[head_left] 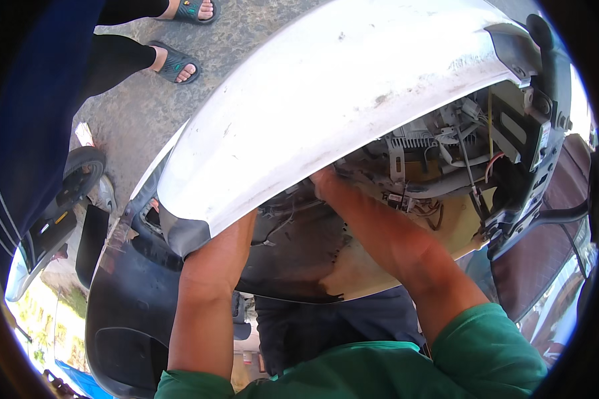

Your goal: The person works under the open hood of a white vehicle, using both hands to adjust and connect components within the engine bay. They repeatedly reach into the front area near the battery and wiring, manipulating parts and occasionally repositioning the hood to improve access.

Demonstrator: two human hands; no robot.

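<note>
A large white body panel (326, 93), scuffed and smudged, arches over the open body of what looks like a scooter. Both my arms reach under its near edge. My left forearm (209, 299) goes in beside the panel's dark grey end piece (185, 231), and the hand itself is hidden. Only the wrist end of my right hand (322, 182) shows at the panel's edge; its fingers are out of sight beneath. Below the arms curves a dark and tan inner panel (296, 263). Wires, connectors and a finned grey part (416, 143) sit right of my right hand.
A black metal frame (532, 166) stands at the right, with a brown padded surface (542, 233) beyond it. Black bodywork (126, 319) lies at the lower left. Another person's sandalled foot (176, 66) is on the ground at upper left, near a wheel (86, 166).
</note>
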